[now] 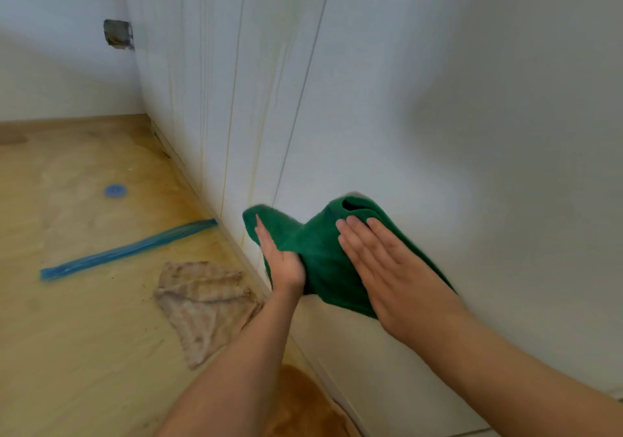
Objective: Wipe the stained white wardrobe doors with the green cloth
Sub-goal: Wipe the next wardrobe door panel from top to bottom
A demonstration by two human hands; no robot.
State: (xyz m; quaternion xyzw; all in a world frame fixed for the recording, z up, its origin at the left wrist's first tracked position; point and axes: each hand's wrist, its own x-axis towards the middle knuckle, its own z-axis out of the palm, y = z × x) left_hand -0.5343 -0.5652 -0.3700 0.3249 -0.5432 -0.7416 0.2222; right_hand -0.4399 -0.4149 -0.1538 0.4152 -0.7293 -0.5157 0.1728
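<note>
The green cloth (317, 251) is spread against the lower part of the white wardrobe doors (421, 116). My right hand (381, 268) lies flat on it with straight fingers, pressing it to the door. My left hand (281, 258) presses the cloth's left part against the door with its fingers straight up. Thin yellowish streaks run down the door panels to the left of the cloth, above and beside my left hand.
A dirty beige rag (202, 301) lies on the wooden floor (84, 335) just left of my left arm. A blue plastic strip (128, 249) and a blue round cap (115, 190) lie farther left. Brown wet patches (303, 403) spread along the wardrobe's base.
</note>
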